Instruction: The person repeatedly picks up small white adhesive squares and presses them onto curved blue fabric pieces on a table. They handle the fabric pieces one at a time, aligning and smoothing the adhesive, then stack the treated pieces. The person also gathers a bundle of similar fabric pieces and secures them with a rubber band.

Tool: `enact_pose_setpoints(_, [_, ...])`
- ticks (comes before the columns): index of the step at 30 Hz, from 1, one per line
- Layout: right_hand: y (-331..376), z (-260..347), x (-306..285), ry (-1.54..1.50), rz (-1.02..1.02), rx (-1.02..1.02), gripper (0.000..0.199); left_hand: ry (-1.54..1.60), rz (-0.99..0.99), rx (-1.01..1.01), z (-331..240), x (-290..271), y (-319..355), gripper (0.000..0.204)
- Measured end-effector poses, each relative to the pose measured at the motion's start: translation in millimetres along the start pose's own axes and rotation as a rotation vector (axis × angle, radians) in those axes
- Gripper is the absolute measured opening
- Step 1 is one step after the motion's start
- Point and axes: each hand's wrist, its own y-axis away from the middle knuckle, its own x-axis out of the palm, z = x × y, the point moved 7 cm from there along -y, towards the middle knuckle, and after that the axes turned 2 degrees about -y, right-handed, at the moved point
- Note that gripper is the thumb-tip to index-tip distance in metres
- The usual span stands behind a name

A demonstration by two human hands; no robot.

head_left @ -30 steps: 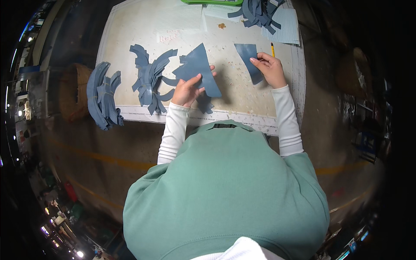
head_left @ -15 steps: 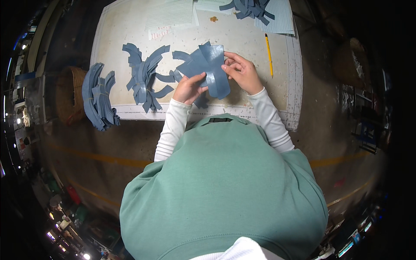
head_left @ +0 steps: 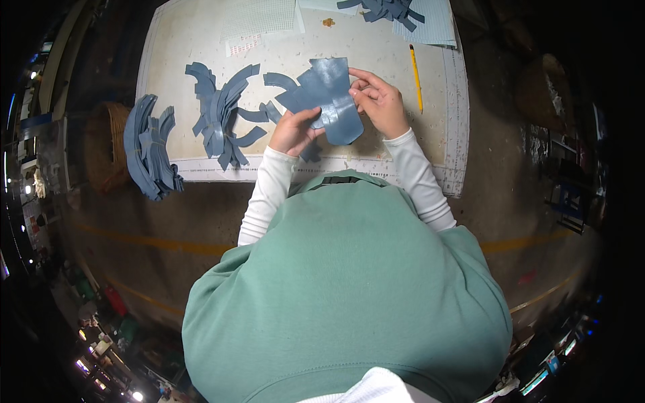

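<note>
Both of my hands hold a stack of flat blue-grey cut pieces (head_left: 329, 94) above the near part of a pale cutting mat (head_left: 195, 47). My left hand (head_left: 293, 131) grips the stack from its lower left. My right hand (head_left: 379, 101) pinches its right edge with thumb and fingers. The pieces overlap, and the front one has a rounded lower end. My white sleeves and green top fill the lower half of the view.
More curved blue-grey pieces (head_left: 222, 114) lie spread on the mat to the left. Another pile (head_left: 151, 148) hangs over the mat's left edge beside a woven basket (head_left: 104, 151). A yellow pencil (head_left: 415, 77) lies at right. Further pieces (head_left: 383, 10) rest on a sheet at top.
My right hand left a separate blue piece at the right and put the pencil down on the mat. It came left to the piece my left hand held, and both now hold it together.
</note>
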Motion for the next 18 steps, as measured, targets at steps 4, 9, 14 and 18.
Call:
enact_pose_setpoints(4, [-0.3, 11.5, -9.8, -0.178, 0.013, 0.024, 0.037, 0.038, 0.205, 0.02, -5.5, 14.8, 3.1, 0.037])
enact_pose_setpoints(9, [4.2, 21.3, -11.2, -0.196, 0.038, 0.056, 0.039, 0.019, 0.11, -0.004, -3.2, 2.7, 1.5, 0.033])
enact_pose_setpoints(14, [4.3, 18.4, -6.1, -0.23, 0.043, 0.036, 0.038, -0.064, -0.029, 0.014, -3.1, -7.0, -1.7, 0.037])
enact_pose_setpoints(18, [1.3, 24.7, -16.6, 0.143, -0.091, -0.168, 0.025, -0.168, 0.083, 0.215, -18.5, 15.8, 2.9, 0.039])
